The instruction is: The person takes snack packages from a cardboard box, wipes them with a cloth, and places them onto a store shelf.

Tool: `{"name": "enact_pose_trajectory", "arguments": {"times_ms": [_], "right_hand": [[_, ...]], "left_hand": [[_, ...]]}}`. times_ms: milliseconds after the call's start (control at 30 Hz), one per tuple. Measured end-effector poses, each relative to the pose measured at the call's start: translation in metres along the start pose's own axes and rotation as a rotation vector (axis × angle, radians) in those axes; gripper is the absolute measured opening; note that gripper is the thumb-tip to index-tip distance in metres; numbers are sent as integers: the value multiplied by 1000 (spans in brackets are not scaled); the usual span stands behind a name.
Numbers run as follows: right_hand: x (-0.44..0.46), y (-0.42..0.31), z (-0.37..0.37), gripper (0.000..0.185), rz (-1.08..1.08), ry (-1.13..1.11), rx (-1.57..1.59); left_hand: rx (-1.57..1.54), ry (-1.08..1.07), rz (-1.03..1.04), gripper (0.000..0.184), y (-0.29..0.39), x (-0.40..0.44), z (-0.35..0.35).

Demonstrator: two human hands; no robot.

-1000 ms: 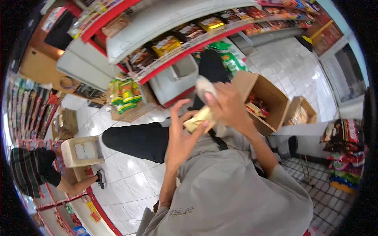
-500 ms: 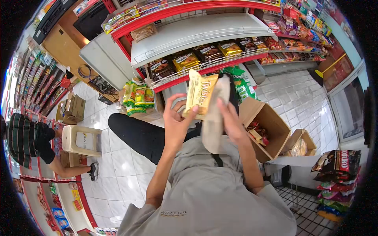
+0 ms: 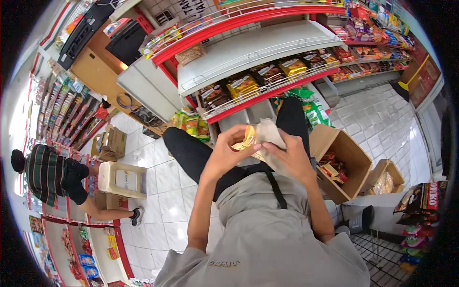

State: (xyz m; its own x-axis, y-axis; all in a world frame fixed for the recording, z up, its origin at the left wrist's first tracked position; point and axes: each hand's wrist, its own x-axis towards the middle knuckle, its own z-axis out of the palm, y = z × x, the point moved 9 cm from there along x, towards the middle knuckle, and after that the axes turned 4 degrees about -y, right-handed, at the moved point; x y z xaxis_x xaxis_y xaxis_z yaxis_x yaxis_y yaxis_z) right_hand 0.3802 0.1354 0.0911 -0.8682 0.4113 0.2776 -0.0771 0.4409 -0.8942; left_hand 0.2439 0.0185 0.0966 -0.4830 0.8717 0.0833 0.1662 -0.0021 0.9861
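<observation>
Above my lap, my left hand (image 3: 228, 152) is closed round a yellow snack packet (image 3: 249, 139), with the thumb lying along its lower side. Beside it my right hand (image 3: 287, 152) grips a pale greyish cloth (image 3: 270, 133), whose top edge sticks up between thumb and fingers. Cloth and packet touch where the two hands meet. My fingers cover much of the packet, and its print cannot be read.
Ahead stands a shelf (image 3: 253, 55) with snack packs on its lower tier. An open cardboard box (image 3: 356, 167) with red packets is at right, a smaller box (image 3: 396, 176) beyond it. At left are a plastic stool (image 3: 107, 179) and a crouching person (image 3: 45, 171).
The packet was upright with its print showing; it is now lower and tilted in my left hand. The cloth, hanging long before, is bunched in my right hand against the packet.
</observation>
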Motion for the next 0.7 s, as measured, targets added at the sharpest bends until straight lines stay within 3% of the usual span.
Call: {"name": "enact_pose_trajectory", "arguments": {"times_ms": [67, 100, 167, 267, 367, 433, 467, 500, 533, 567, 633, 700], "right_hand": [[-3, 15, -2, 33, 31, 35, 99], [-3, 26, -3, 34, 65, 69, 187], [2, 37, -8, 35, 91, 98, 296], [-3, 58, -24, 38, 264, 30, 343], [-4, 80, -29, 39, 260, -71, 170], [-32, 130, -44, 47, 89, -242, 55], [-42, 142, -58, 48, 116, -310, -5], [-47, 138, -75, 49, 140, -378, -73], [-50, 142, -86, 44, 284, -451, -219], [-55, 143, -97, 40, 428, -521, -370], [-73, 146, -124, 37, 987, -606, -738], [-159, 258, -150, 45, 693, -451, -859]], "left_hand": [[20, -209, -149, 44, -17, 12, -15], [40, -196, -152, 44, -16, 23, -33], [-57, 120, -21, 40, -2, 52, -97], [46, 362, 17, 42, -9, 115, -193], [458, 485, 58, 43, -1, 173, -256], [540, 461, 220, 42, -9, 214, -286], [542, 447, 199, 42, -17, 230, -298], [498, 396, 320, 43, -14, 245, -301], [448, 350, 451, 45, -7, 261, -308], [438, 344, 451, 45, -13, 278, -323], [848, 423, 426, 50, -28, 311, -353], [1043, 449, 403, 53, -51, 333, -381]]}}
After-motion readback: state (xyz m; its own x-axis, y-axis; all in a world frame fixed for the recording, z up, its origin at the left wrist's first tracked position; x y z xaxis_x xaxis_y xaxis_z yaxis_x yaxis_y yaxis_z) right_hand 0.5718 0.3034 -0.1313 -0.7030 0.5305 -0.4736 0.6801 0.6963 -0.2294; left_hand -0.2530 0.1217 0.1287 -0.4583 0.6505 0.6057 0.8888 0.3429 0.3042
